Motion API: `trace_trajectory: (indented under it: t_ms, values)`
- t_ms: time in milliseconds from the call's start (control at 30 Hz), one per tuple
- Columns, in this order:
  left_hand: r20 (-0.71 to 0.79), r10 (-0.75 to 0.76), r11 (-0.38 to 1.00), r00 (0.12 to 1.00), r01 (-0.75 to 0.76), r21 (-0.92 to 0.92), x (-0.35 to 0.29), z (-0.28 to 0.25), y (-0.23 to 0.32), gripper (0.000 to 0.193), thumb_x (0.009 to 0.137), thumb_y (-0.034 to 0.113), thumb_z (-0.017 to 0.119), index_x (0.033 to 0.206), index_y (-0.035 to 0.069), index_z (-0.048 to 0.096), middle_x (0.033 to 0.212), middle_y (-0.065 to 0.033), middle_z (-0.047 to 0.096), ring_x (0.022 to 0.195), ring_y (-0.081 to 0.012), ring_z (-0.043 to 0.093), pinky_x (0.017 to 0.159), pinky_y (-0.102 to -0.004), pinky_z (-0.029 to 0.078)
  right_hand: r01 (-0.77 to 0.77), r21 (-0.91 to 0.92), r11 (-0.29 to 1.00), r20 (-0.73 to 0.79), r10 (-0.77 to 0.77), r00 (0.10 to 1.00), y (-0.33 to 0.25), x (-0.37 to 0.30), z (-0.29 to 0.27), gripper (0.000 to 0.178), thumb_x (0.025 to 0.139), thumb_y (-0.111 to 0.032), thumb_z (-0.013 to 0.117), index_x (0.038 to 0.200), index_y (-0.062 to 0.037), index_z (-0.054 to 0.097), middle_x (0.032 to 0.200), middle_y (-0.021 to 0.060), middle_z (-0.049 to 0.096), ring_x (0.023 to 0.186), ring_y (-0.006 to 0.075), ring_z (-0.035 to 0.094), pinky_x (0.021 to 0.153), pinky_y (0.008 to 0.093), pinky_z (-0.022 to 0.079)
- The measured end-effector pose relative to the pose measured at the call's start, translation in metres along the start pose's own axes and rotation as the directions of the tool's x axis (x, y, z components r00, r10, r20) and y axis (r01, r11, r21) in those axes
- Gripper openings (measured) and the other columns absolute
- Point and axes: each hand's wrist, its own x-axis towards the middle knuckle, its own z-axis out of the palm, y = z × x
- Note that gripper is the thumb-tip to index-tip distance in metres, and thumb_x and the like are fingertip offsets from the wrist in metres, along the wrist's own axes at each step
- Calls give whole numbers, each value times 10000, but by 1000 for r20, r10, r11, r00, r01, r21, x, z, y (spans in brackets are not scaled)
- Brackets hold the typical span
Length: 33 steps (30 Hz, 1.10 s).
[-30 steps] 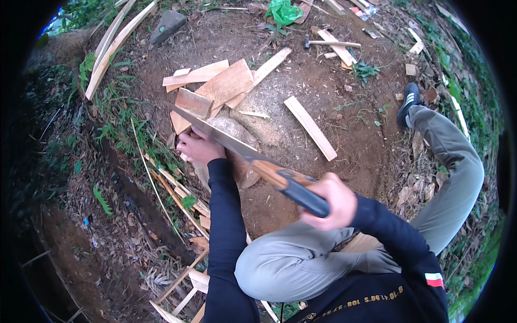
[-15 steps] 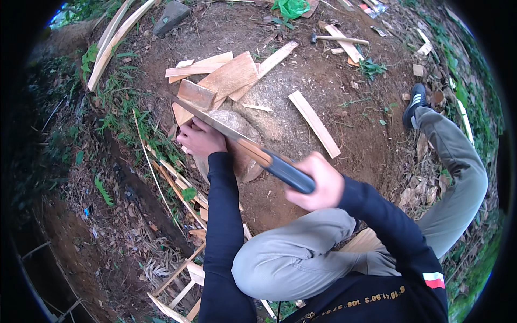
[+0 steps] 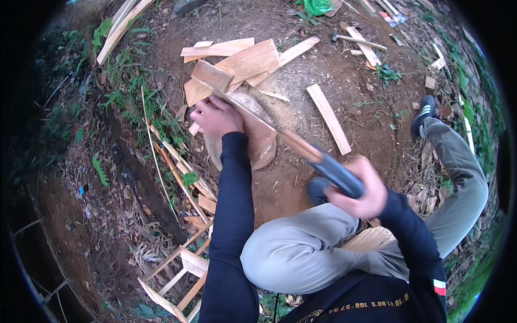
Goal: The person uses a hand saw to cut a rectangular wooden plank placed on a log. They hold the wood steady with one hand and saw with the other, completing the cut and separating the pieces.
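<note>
My right hand point(image 3: 360, 187) is wrapped around the dark grip of a hand saw point(image 3: 301, 146), whose thin blade slants away to the upper left. The blade lies along a brown wooden board point(image 3: 257, 128) resting on a log stump point(image 3: 214, 152). On the board's left side, my left hand point(image 3: 218, 117) holds it down with curled fingers; part of its grip is hidden. Just beyond that hand are a short wood block point(image 3: 212, 75) and a wider plank point(image 3: 252, 60), overlapping each other.
Sawdust point(image 3: 280, 105) covers the soil beside the stump. A loose wood strip point(image 3: 328, 118) lies to the right, and a hammer point(image 3: 360, 42) farther off. Thin wood strips point(image 3: 183, 169) and a wooden frame point(image 3: 180, 274) lie at the left. My bent knee point(image 3: 274, 258) is close below.
My right hand has drawn the saw back toward the lower right along its length. My left hand still holds the board. The whole view has shifted slightly.
</note>
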Motion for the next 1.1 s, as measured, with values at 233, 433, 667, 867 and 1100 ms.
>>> trace_trajectory:
  t_ms: [233,433,667,867,1100]
  values:
    - [19,-81,997,997,81,-13,0,3,4,242,966,326,545,1002,87,552,1026,-134,513,936,-338,558,789,-494,404,-1,-93,996,-206,-18,978,-10,1,4,128,730,-43,640,633,-20,559,534,48,523,490,88,505,507,286,430]
    - [59,-82,994,995,86,-61,4,3,2,271,967,361,550,1041,102,573,1066,-127,534,995,-333,565,833,-514,406,-46,-112,993,-34,43,998,-34,-19,-21,130,723,-45,633,629,-7,551,507,51,502,453,97,509,485,296,418]
    - [-3,-45,997,999,45,-68,1,1,3,214,961,299,564,996,88,561,997,-115,514,951,-323,556,775,-494,406,-5,-102,995,-141,-10,990,-30,11,7,187,762,-79,650,631,-14,534,514,26,458,485,77,458,483,302,383]
    - [53,-75,994,996,78,-73,1,2,5,241,967,344,546,1016,109,565,1047,-128,524,982,-339,560,810,-515,402,-7,-28,1000,-187,1,982,-17,4,10,190,763,-103,711,693,-13,559,577,2,488,535,88,489,528,293,418]
    - [75,-85,993,994,90,-76,5,-4,-1,263,971,353,541,1010,94,560,1046,-139,516,1005,-351,547,827,-510,387,-80,7,997,-55,80,995,-38,-22,-16,188,762,-73,708,665,-41,549,550,-1,478,507,69,473,508,293,387]
